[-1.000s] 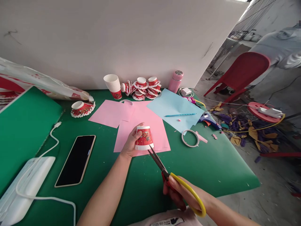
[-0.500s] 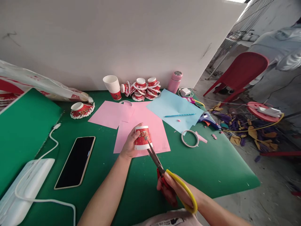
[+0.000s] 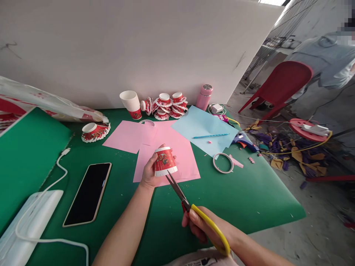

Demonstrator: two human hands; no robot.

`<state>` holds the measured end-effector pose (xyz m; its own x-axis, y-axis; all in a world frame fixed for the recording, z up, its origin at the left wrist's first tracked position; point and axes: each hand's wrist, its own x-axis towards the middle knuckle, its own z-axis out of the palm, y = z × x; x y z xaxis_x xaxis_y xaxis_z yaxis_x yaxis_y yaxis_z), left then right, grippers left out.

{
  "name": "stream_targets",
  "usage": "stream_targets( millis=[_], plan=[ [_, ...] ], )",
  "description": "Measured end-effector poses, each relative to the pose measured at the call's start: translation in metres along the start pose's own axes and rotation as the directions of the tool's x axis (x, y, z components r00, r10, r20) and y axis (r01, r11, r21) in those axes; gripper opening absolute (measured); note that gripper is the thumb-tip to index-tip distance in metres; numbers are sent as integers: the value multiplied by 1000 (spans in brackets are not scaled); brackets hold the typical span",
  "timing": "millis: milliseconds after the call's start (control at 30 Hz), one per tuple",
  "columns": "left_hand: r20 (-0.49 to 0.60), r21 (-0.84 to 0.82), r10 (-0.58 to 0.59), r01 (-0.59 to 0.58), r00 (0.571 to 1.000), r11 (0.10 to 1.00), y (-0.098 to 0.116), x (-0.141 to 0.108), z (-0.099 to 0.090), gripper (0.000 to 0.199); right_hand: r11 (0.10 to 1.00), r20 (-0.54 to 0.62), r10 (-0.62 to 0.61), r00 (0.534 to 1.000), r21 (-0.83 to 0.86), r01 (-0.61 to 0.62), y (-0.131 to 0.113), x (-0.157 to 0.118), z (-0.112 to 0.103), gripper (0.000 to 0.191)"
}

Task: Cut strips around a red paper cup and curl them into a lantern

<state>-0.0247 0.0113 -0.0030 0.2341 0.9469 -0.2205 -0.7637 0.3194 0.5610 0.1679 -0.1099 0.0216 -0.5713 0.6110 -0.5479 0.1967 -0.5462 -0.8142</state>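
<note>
My left hand is wrapped round a red paper cup with a printed gold pattern, held over pink paper sheets. Short slits show along the cup's white lower edge. In my right hand are scissors with a yellow and a red handle loop. Their tips point up and left, at the cup's lower edge. Past the paper, a stack of paper cups leans by the wall, beside several cut cups with fringed sides. Another fringed cup sits farther left.
A phone and a white cable lie on the left. To the right are light blue paper with a blue pencil, a tape roll and a glue gun. A pink bottle stands behind. One person is beyond a red chair.
The cup has turned in my left hand, so a different part of its print faces me. The scissors have shifted slightly down and left, with their tips at the cup's lower edge.
</note>
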Motion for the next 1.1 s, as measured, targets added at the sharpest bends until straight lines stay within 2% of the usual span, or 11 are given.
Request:
stream_targets(
  millis=[100, 333, 733, 900, 1100],
  plan=[
    [11, -6, 7, -7, 1000, 1000, 2, -1, 1, 42, 996, 5, 3, 1000, -94, -3, -8, -2, 2, 72],
    [45, -45, -15, 17, 999, 999, 7, -1, 2, 47, 990, 50, -25, 998, -138, 32, -19, -6, 4, 68],
    [55, -47, -20, 23, 998, 999, 9, -2, 1, 56, 986, 47, -13, 999, -165, 20, -19, -7, 4, 68],
    [10, -21, -7, 7, 1000, 1000, 7, -2, 2, 54, 989, 42, -24, 999, -144, 30, -16, -6, 5, 69],
    [10, -45, -12, 13, 1000, 999, 3, -2, 1, 54, 995, 0, 41, 999, -90, -41, -13, -6, 1, 74]
  ],
)
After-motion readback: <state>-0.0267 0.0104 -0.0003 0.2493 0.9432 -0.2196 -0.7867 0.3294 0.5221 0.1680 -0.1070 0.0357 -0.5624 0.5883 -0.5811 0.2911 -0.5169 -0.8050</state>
